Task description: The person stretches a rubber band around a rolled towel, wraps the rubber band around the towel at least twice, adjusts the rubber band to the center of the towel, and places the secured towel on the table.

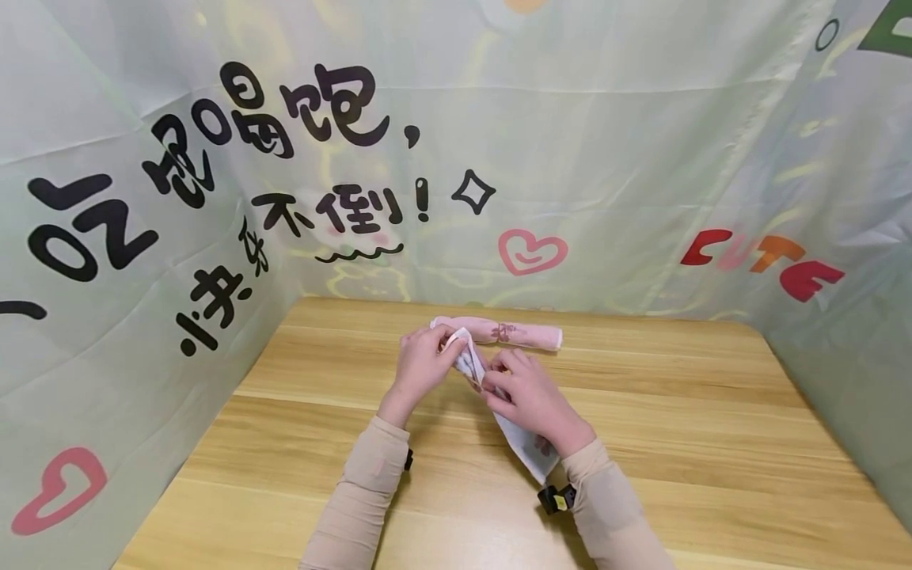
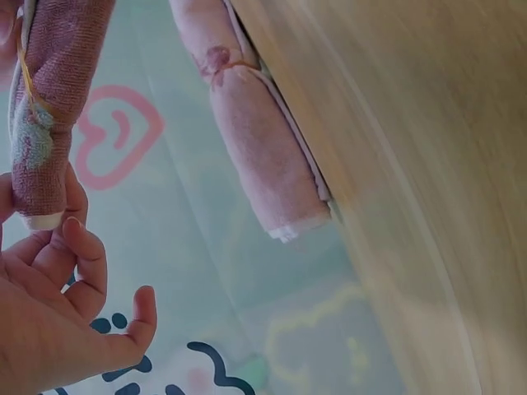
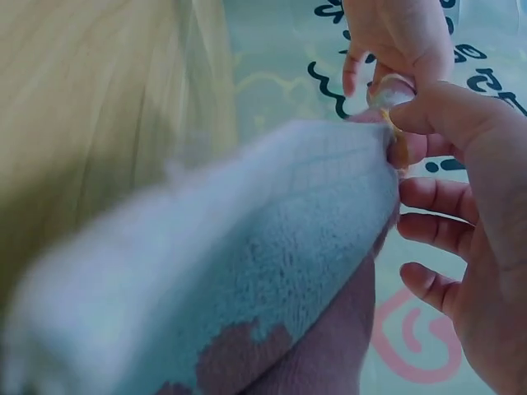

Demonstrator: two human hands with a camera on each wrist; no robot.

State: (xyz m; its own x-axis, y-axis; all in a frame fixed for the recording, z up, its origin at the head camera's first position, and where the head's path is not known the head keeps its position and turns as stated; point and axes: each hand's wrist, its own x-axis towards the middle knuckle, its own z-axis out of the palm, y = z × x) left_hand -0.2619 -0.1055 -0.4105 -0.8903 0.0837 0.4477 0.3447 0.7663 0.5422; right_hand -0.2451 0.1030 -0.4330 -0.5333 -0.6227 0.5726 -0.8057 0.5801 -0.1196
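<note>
A small towel, mauve on one face and pale blue-white on the other, is held above the table. My left hand pinches its far end between thumb and fingers. With thumb and fingertips, my right hand grips the towel further along, and the near part hangs loose as a flap under that wrist. A thin yellow-orange band lies along the rolled part in the left wrist view; it also shows by the right fingers. Behind the hands lies a rolled pink towel, cinched around its middle.
The wooden table has printed cloth walls behind it and at both sides. The rolled pink towel lies near the table's back edge. A black wrist camera sits under the right sleeve.
</note>
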